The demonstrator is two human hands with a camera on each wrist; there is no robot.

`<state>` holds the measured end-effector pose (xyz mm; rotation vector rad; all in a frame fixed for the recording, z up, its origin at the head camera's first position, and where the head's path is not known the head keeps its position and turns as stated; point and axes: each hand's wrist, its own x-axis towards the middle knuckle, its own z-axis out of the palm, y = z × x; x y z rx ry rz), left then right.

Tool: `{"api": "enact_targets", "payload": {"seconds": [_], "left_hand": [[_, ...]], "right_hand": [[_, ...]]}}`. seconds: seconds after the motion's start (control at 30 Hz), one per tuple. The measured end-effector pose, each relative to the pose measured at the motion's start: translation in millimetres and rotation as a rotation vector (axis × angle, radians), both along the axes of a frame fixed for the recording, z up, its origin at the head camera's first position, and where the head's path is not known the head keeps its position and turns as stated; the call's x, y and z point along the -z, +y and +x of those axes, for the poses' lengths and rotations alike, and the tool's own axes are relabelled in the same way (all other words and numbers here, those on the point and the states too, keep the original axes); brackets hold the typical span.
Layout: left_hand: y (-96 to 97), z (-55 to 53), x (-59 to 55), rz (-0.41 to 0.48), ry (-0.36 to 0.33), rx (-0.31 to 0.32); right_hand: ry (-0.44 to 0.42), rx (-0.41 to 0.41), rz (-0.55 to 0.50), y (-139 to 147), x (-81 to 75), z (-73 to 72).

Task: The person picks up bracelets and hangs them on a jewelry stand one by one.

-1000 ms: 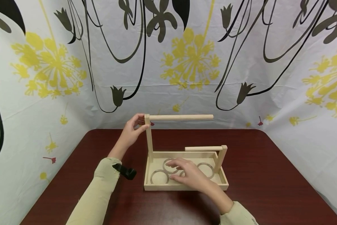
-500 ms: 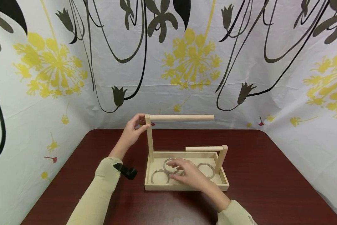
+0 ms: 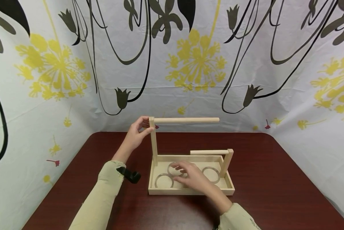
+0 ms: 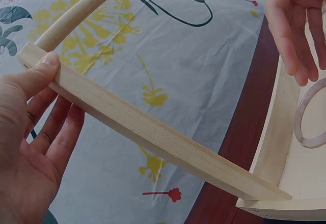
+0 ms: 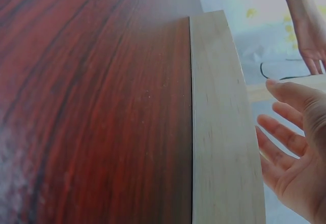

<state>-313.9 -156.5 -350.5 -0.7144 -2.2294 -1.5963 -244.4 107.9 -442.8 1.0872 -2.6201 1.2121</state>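
Floral curtain [image 3: 172, 76] is hanging behind table [image 3: 134, 212]. I'm seeing left hand [image 3: 135, 134] pinching pale, grainy post [image 4: 153, 123] at left edge of tray [image 3: 186, 192], right hand [image 3: 193, 176] hovering over rings [image 4: 298, 122] inside, fingers loosely spread, its empty palm showing only in wrist views.

Looks like a small curtained-off nook, hung behind and to both sides of the table [image 3: 160, 210] with creased, flower-print cloth [image 3: 166, 72]; impossible to tell whether home or office.
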Motion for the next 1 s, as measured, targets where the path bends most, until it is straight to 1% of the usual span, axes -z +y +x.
{"api": "enact_targets", "payload": {"seconds": [0.23, 0.37, 0.5, 0.7, 0.83, 1.0], "left_hand": [[1.1, 0.2, -0.8, 0.014, 0.004, 0.005], [1.2, 1.0, -1.8, 0.019, 0.004, 0.005], [0.7, 1.8, -1.6, 0.013, 0.008, 0.002], [1.1, 1.0, -0.5, 0.015, 0.003, 0.001], [1.0, 0.4, 0.1, 0.012, 0.007, 0.003], [0.6, 0.5, 0.1, 0.006, 0.004, 0.0]], "right_hand": [[0.004, 0.03, -0.026, 1, 2.2, -4.1], [-0.009, 0.047, -0.036, 0, 3.5, -5.2], [-0.04, 0.085, -0.042, -1, 6.2, -6.4], [-0.077, 0.16, -0.066, -4, 14.3, -12.9], [-0.143, 0.194, -0.138, -5, 17.5, -16.1], [-0.247, 0.232, -0.241, -8, 20.4, -19.2]]}}
